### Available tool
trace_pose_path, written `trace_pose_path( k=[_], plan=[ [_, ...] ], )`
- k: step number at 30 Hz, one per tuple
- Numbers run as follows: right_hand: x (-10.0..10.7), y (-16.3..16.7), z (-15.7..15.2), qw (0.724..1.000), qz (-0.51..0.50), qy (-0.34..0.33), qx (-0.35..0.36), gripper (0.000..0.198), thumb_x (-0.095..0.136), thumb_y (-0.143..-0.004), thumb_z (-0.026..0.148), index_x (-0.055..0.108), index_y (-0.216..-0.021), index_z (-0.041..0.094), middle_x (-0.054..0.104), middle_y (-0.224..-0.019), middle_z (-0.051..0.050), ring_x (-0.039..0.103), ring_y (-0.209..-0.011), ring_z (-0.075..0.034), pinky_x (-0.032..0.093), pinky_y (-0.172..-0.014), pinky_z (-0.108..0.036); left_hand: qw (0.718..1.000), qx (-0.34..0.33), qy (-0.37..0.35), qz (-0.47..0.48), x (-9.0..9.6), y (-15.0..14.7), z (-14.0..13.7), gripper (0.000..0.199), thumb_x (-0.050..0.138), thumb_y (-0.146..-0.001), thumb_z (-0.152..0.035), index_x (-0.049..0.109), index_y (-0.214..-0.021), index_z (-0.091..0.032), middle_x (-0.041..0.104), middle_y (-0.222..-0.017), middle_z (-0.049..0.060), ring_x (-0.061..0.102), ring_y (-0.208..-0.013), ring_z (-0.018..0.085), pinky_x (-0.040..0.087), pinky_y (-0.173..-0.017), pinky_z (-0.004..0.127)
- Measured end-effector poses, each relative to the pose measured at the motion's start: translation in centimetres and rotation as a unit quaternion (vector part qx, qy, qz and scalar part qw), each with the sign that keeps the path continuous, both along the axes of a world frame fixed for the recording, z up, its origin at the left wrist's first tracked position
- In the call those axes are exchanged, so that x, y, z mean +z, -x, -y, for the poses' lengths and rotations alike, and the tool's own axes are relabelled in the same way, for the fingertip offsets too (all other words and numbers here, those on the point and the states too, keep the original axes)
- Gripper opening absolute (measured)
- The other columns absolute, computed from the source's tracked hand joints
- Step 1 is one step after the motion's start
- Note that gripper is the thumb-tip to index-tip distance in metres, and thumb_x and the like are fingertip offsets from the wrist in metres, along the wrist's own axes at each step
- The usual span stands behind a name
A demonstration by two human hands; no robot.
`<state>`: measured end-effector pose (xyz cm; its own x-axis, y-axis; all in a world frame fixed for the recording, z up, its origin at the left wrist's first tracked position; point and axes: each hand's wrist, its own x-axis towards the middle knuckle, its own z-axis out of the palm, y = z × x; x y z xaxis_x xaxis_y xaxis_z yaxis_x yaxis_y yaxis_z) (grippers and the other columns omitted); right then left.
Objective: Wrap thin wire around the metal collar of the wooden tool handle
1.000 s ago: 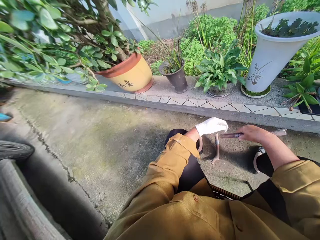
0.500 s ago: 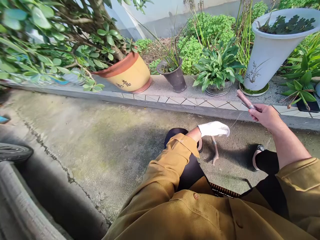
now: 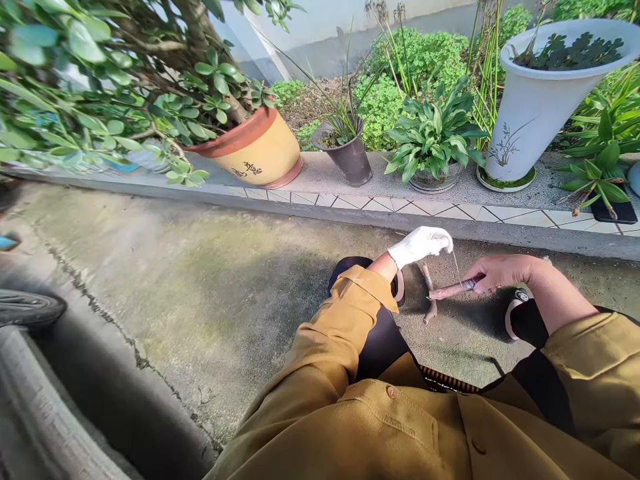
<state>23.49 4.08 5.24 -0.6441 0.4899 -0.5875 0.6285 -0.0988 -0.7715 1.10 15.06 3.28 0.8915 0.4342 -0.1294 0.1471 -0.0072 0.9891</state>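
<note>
My left hand [image 3: 423, 244], in a white glove, pinches a thin wire [image 3: 457, 268] that runs down to the right. That wire meets a short wooden stick [image 3: 446, 292], which has silvery coils wound round it near my fingers. Wrapped round the stick is my bare right hand [image 3: 503, 272], its back turned up. The stick lies nearly level and points left. Below it, on the concrete between my feet, a second branch piece [image 3: 431, 311] shows in part, with the held stick crossing in front of it.
Along the tiled ledge [image 3: 390, 202] ahead stand a yellow pot [image 3: 260, 150] with a thick-leaved plant, a dark pot [image 3: 353, 159], a leafy plant [image 3: 435, 137] and a tall white pot [image 3: 525, 120]. A phone [image 3: 615, 210] lies at right. A tyre-like object [image 3: 30, 310] is at left.
My right hand has come down and left with the stick, turning it from slanting up to nearly level. My left hand has risen slightly, and the wire now hangs steeply between the hands.
</note>
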Motion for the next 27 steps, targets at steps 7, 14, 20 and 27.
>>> trace_pose_path(
  k=[7, 14, 20, 27],
  plan=[
    [2.0, -1.4, 0.4, 0.977, -0.102, -0.061, -0.177, 0.049, 0.074, -0.079, 0.065, 0.075, -0.098, 0.020, 0.061, -0.075, 0.000, 0.050, -0.070, -0.015, 0.040, -0.065, -0.027, 0.986, 0.000, -0.139, -0.094, -1.6, -0.7, -0.1, 0.024, 0.055, -0.090, -0.032, 0.069, -0.083, -0.014, 0.062, -0.076, 0.001, 0.049, -0.068, 0.011, 0.039, -0.064, 0.024],
    [-1.3, -4.0, -1.3, 0.867, 0.160, -0.212, -0.421, 0.038, 0.059, -0.091, 0.051, 0.073, -0.110, 0.021, 0.067, -0.074, -0.004, 0.059, -0.067, -0.020, 0.043, -0.065, -0.031, 0.984, -0.140, -0.058, -0.096, 0.0, -0.7, 1.3, 0.025, 0.057, -0.092, -0.034, 0.072, -0.090, -0.014, 0.059, -0.070, 0.000, 0.047, -0.059, 0.009, 0.039, -0.059, 0.023],
    [-2.3, -1.3, -1.3, 0.917, 0.331, -0.180, -0.128, 0.029, 0.060, -0.091, 0.034, 0.077, -0.111, 0.022, 0.075, -0.098, -0.011, 0.068, -0.089, -0.027, 0.043, -0.072, -0.033, 0.981, -0.115, -0.139, -0.072, 1.3, -0.3, 1.7, 0.019, 0.066, -0.089, -0.029, 0.074, -0.081, -0.013, 0.071, -0.083, 0.007, 0.061, -0.079, 0.014, 0.049, -0.081, 0.028],
    [-1.2, 0.3, -0.2, 0.992, 0.119, -0.031, -0.027, 0.014, 0.067, -0.081, 0.033, 0.072, -0.080, 0.020, 0.063, -0.067, -0.001, 0.058, -0.066, -0.018, 0.039, -0.062, -0.028, 0.983, -0.063, -0.150, -0.079, 0.3, -0.7, 1.0, 0.020, 0.061, -0.091, -0.026, 0.071, -0.082, -0.011, 0.072, -0.088, 0.007, 0.062, -0.083, 0.015, 0.048, -0.086, 0.027]
  ],
)
